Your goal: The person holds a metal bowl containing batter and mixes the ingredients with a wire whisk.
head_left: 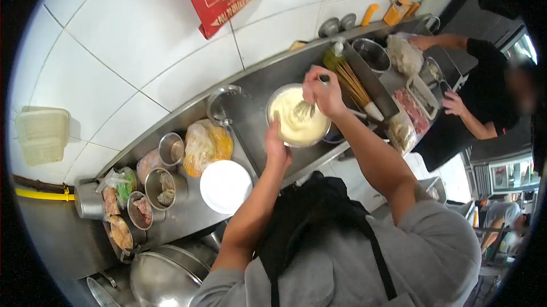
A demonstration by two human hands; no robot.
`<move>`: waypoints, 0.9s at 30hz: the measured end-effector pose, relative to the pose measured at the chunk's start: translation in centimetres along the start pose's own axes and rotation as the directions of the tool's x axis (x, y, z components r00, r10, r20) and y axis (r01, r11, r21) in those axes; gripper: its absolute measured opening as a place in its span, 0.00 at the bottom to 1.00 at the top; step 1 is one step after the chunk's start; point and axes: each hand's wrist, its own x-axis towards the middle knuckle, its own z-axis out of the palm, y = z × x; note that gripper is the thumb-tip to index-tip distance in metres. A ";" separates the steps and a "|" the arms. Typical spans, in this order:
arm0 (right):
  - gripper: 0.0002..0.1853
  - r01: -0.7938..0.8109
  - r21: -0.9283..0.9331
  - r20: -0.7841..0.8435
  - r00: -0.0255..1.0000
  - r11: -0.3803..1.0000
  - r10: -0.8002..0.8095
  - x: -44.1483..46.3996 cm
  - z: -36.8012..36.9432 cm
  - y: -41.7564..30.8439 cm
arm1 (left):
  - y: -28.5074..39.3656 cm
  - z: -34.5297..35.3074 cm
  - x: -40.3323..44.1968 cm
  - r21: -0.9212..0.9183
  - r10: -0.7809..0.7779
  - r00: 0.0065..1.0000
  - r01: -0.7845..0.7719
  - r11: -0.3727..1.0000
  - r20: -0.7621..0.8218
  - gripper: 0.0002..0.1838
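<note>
Showing against white tiles at far left is a pale plastic basket, with a yellow hose lower down. Next, along the steel counter, come a metal pot, a clear bag with something green, and a metal tub with pale chunks inside. Beyond these lie a bag of yellow food and, nearer the person, a round white lid or plate. The left hand is closed on the near left edge of a round bowl, thumb over the rim. Inside the bowl is a creamy, pale yellow mixture, and a whisk stands tilted in it, wires partly sunk. Wrapped around the whisk's handle, the right hand is just above the bowl. Farther right, thin wooden sticks lie in a narrow trough beside a bottle; past them are pink meat and a filled clear bag, with a co-worker's hand at its edge.
</note>
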 end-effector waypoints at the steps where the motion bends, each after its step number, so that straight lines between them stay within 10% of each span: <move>1: 0.05 0.013 -0.061 -0.023 1.000 0.998 -0.014 -0.4 0.0 0.1 | -0.7 -0.5 0.1 0.005 -0.010 1.000 0.010 1.000 -0.008 0.28; 5: 0.11 -0.003 -0.815 0.014 1.000 0.580 0.025 -2.9 0.6 -4.9 | -1.1 -0.6 1.1 0.018 -0.012 1.000 0.012 1.000 -0.008 0.29; 8: 0.13 -0.474 -0.690 -0.076 0.800 0.547 0.596 -3.6 0.0 -9.0 | -2.2 -1.6 1.4 0.030 -0.017 0.999 0.018 0.999 -0.035 0.30; 11: 0.08 -0.163 -0.586 -0.079 0.986 0.794 0.144 -3.4 -1.3 -5.7 | -3.0 -0.8 1.0 0.010 -0.034 0.999 0.034 0.999 -0.028 0.30; 14: 0.03 0.130 0.204 -0.461 0.887 0.970 -0.022 -2.1 -0.2 -1.1 | -3.8 0.2 1.0 -0.042 -0.038 0.998 0.040 0.998 0.054 0.30; 19: 0.14 0.309 0.010 -0.685 0.695 0.951 -0.218 -2.4 1.7 -2.2 | -4.2 0.8 0.6 -0.109 -0.013 0.996 0.023 0.994 0.089 0.30; 23: 0.15 0.201 0.196 -0.280 0.949 0.960 -0.142 -3.3 1.7 -1.3 | -2.0 2.4 -0.3 -0.136 -0.074 0.995 0.083 0.987 0.074 0.26; 27: 0.14 0.119 -0.178 -0.336 0.926 0.977 -0.174 -2.3 0.8 -2.9 | -2.1 1.8 -0.9 0.022 -0.084 0.995 0.084 0.996 0.043 0.23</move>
